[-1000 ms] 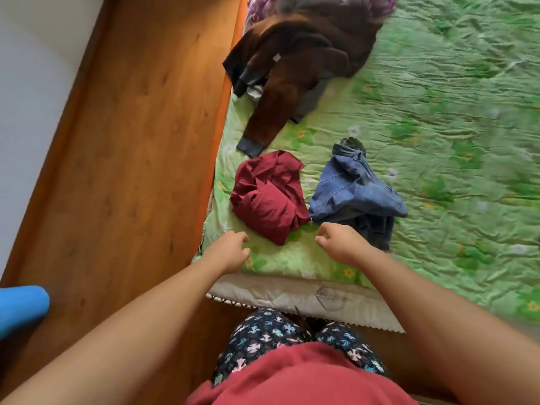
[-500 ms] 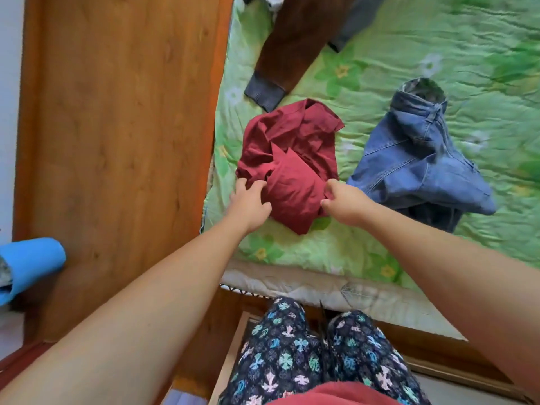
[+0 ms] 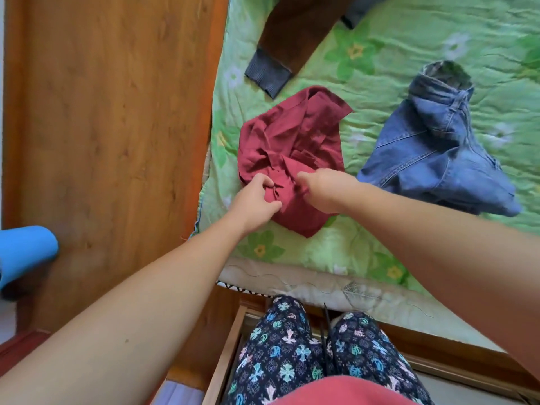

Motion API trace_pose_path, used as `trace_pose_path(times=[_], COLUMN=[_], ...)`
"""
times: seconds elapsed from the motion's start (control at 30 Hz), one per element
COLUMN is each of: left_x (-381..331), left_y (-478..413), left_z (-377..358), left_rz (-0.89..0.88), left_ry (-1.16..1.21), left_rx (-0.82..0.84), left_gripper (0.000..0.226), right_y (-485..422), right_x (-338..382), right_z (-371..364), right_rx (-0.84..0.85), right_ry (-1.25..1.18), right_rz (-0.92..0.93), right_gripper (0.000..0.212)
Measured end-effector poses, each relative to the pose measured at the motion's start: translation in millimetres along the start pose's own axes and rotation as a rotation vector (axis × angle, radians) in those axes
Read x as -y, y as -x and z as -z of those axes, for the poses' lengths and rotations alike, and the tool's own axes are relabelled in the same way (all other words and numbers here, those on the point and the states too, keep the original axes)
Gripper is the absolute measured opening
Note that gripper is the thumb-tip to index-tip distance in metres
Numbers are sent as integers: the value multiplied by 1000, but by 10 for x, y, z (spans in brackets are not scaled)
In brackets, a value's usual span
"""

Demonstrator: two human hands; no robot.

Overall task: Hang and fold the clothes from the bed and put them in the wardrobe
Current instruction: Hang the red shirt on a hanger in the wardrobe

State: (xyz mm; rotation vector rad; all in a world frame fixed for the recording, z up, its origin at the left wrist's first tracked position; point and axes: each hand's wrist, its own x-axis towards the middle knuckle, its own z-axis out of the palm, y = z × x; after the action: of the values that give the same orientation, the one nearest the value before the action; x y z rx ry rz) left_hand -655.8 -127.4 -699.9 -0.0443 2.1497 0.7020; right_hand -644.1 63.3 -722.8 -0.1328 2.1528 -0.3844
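The left hand (image 3: pixel 254 203) has its fingers curled and pinches a bunched fold at the near left part of the maroon garment (image 3: pixel 292 135). The thumb and fingertips meet on the cloth. The right hand (image 3: pixel 324 191) is a little blurred. Its fingers are curled in and closed on the garment's near right part, just across the fold from the left hand. Both forearms reach in from the near side and are bare.

The maroon garment lies crumpled on the bed (image 3: pixel 409 48), close to the bed's left edge. One corner of it points toward the person below the hands, and a flap sticks out at its far right. The bed's green flowered cover shows all round the garment.

Right of the maroon garment, near but not touching it, lies a heap of blue jeans (image 3: pixel 432 153) with the waistband open at the far end. Beyond the garment lies a brown sleeve (image 3: pixel 292 33) with a grey ribbed cuff (image 3: pixel 267 73); the cuff is just beyond the garment's far edge.

Left of the garment, past the bed's edge, stands a wooden panel (image 3: pixel 111 127). A blue rounded thing (image 3: pixel 24 252) shows farther left. Nearer than the garment are the pale mattress edge (image 3: pixel 306 283), then the person's patterned trousers (image 3: pixel 277 361).
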Motion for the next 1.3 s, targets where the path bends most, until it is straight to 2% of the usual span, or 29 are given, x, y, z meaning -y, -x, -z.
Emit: trace_pose_path(times=[0.07, 0.13, 0.2, 0.27, 0.33, 0.4, 0.5, 0.6, 0.67, 0.7, 0.73, 0.77, 0.83, 0.87, 0.9, 0.93, 1.0, 1.07, 1.1, 1.2, 1.27, 1.3], left_x=[-35, -120, -255, -450, -704, -974, -1359, -1695, -1887, -1974, -2054, -2132, -2270, -2328, -2377, -2416, -2450, -2418, -2381, -2221, -2148, -2124], left_y=[154, 319, 496, 674, 858, 1060, 1408, 1766, 2000, 2120, 2241, 2362, 2592, 2689, 2774, 2842, 2931, 2962, 2959, 2890, 2807, 2757], left_z=[2, 29, 80, 161, 289, 448, 713, 963, 1087, 1127, 1154, 1167, 1134, 1085, 1014, 932, 774, 672, 646, 619, 637, 647], left_rz=[-3, -24, -56, -76, -99, -146, -255, -403, -501, -547, -599, -657, -772, -823, -869, -910, -962, -977, -969, -855, -661, -534], left_ry=[35, 56, 108, 178, 241, 279, 352, 418, 444, 464, 477, 472, 410, 367, 312, 245, 111, 53, 70, 329, 551, 647], left_rx=[-11, -25, -33, -81, -168, -238, -310, -344, -334, -308, -273, -236, -168, -134, -103, -79, -58, -63, -68, -78, -124, -130], left_gripper=[33, 25, 14, 6, 8, 10, 10, 10, 9, 10, 12, 14, 11, 9, 9, 10, 15, 18, 19, 14, 5, 3], right_y=[205, 433, 655, 919, 1219, 1517, 1944, 2325, 2542, 2641, 2746, 2855, 3042, 3116, 3174, 3215, 3239, 3257, 3289, 3458, 3616, 3696], right_x=[15, 22, 57, 151, 277, 377, 441, 464, 475, 481, 484, 476, 410, 382, 366, 366, 394, 396, 376, 280, 253, 241], right_z=[41, 84, 119, 161, 236, 352, 621, 929, 1128, 1227, 1322, 1405, 1506, 1533, 1544, 1557, 1596, 1642, 1688, 1858, 2009, 2077], right_rx=[10, 24, 2, -47, -100, -210, -407, -549, -633, -645, -617, -549, -296, -172, -81, -56, -222, -492, -548, -542, -505, -479], right_ry=[79, 40, -120, -394, -630, -724, -688, -704, -840, -987, -1161, -1318, -1513, -1573, -1625, -1674, -1722, -1702, -1725, -1891, -1941, -1932], right_rz=[21, -13, -45, -80, -90, -79, -86, -99, -89, -80, -78, -88, -76, -39, 15, 61, 67, -18, -20, 23, 130, 210], right_gripper=[19, 13, 14, 25, 35, 33, 8, 15, 14, 11, 12, 24, 54, 60, 56, 42, 11, 15, 20, 24, 15, 23])
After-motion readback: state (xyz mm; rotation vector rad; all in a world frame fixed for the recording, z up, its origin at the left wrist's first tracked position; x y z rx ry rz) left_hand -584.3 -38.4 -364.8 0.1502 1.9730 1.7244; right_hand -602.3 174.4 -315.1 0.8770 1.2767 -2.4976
